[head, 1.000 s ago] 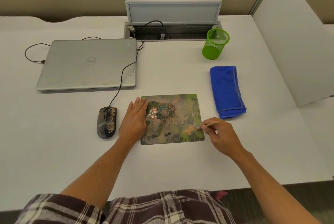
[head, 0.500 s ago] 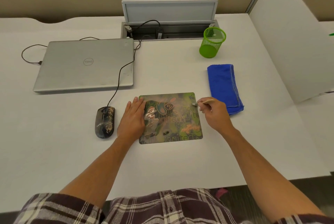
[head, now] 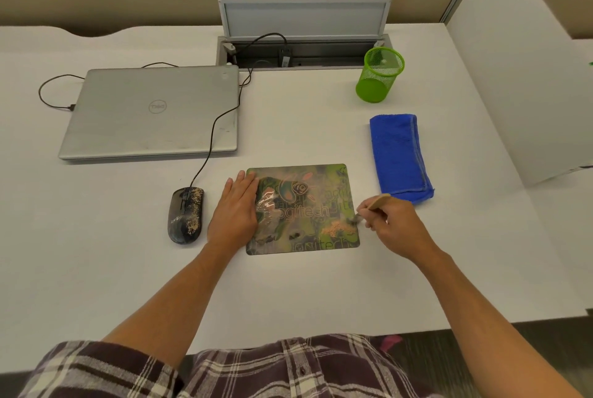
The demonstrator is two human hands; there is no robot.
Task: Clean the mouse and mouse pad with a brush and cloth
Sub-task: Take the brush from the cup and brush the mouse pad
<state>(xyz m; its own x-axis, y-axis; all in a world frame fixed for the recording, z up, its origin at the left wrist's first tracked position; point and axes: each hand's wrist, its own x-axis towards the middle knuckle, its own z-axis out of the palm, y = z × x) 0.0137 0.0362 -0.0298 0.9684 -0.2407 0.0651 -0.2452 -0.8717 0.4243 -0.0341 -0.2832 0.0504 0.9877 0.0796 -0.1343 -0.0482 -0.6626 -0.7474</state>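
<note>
Two hands in view over a white desk [head: 321,285]. Far left: closed silver Dell laptop [head: 150,112], a thin black charger cable [head: 53,102] plugged into its left edge. Below its right corner, black wired mouse [head: 186,215] on the desk, speckled with tan dust on its right half; its cord [head: 218,128] runs up across the laptop corner into the open cable tray [head: 303,52] at the back of the desk (lid standing upright).

Left hand [head: 236,214] just right of the mouse, not touching it: flat, fingers straight and together, palm down, pressing on the left edge of the mouse pad [head: 303,210]. Nothing gripped.

Mouse pad: printed green and brown pattern with Logitech lettering, lies flat near the desk's middle. Small heap of tan dust [head: 335,229] on its lower right area.

Right hand [head: 391,224] at the pad's right edge, fingers curled round a small brush [head: 373,205] with a wooden handle; bristle end is down on the pad just beside the dust heap (bristles blurred).

Right of the pad: folded blue cloth [head: 398,155] on the desk, untouched, near the right hand. Behind it, green mesh pen cup [head: 380,78], upright. White partition panel [head: 526,76] at far right.
</note>
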